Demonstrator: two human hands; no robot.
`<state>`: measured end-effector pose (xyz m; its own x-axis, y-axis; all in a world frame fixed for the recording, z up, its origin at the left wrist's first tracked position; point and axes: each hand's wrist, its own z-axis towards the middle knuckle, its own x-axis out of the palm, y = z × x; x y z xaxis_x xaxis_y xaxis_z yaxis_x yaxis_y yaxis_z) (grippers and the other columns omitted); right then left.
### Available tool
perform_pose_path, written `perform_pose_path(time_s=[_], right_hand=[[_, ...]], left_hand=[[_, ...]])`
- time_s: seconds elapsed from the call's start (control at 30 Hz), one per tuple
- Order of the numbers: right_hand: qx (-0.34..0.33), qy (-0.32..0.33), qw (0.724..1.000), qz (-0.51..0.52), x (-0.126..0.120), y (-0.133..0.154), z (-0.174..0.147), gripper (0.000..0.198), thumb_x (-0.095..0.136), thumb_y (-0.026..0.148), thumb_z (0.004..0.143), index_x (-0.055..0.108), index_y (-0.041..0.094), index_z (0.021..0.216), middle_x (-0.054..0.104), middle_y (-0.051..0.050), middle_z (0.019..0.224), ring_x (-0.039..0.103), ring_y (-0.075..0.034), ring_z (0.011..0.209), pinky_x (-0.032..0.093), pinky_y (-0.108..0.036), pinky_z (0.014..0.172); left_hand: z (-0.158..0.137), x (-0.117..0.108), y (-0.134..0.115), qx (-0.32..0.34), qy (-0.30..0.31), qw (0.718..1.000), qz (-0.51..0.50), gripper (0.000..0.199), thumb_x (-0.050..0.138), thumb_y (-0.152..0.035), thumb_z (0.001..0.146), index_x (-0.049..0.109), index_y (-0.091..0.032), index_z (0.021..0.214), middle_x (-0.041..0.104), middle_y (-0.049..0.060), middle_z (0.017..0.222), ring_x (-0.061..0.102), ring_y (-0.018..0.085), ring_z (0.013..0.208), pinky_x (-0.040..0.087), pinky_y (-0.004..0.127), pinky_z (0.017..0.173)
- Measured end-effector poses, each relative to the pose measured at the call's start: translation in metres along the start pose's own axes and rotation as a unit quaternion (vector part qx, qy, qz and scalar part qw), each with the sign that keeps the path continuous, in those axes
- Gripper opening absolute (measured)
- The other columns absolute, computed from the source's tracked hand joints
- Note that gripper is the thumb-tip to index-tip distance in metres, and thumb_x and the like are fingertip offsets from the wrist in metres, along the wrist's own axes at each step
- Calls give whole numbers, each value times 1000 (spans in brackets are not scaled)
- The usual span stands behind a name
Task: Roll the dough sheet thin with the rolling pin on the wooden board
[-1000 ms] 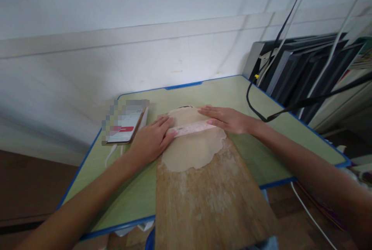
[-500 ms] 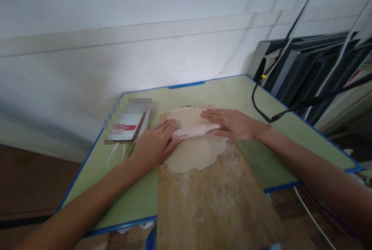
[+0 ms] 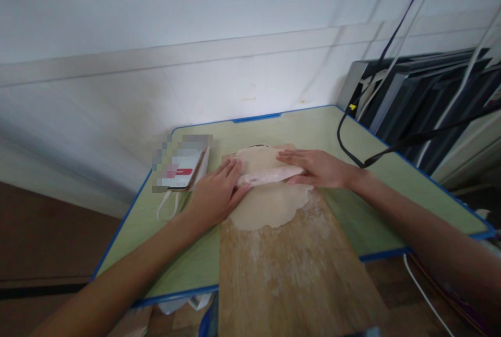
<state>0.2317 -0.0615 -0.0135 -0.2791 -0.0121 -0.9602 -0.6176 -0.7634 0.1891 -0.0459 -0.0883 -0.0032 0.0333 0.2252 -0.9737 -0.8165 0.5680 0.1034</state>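
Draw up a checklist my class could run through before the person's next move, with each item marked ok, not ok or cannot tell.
1. Rolling pin lying across the dough: ok.
2. Left hand over the pin's left end, right hand over its right: ok.
3. Wooden board wholly on the table: not ok; its near end juts past the table's blue edge.
4. Phone apart from the dough: ok; it is to the left, beyond the left hand.
5. Dough of even thickness: cannot tell from this view.
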Motion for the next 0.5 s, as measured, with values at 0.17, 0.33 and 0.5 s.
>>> perform_pose_path(time_s=[0.17,0.33,0.5], right_hand=[[-7,13,1000,-4,-3,6,-4,56,36,46,94,41,12,138,45,-17,141,41,-25,130,37,-47,105],[20,10,999,39,-3,2,-2,53,23,41,98,38,13,140,41,-12,144,39,-21,132,31,-43,110],[43,-8,995,89,-1,-4,0,51,23,42,97,37,21,142,37,-6,148,37,-23,133,32,-47,109]], left_hand=[[-6,0,-3,10,2,1000,14,55,40,-43,93,43,-5,132,51,19,135,47,30,127,45,42,98],[2,1,5,13,10,1000,4,52,39,-43,93,46,-8,132,53,17,134,52,30,121,47,42,95],[11,2,12,4,31,1000,-6,52,39,-46,93,48,-12,131,51,13,136,56,30,117,49,43,92]])
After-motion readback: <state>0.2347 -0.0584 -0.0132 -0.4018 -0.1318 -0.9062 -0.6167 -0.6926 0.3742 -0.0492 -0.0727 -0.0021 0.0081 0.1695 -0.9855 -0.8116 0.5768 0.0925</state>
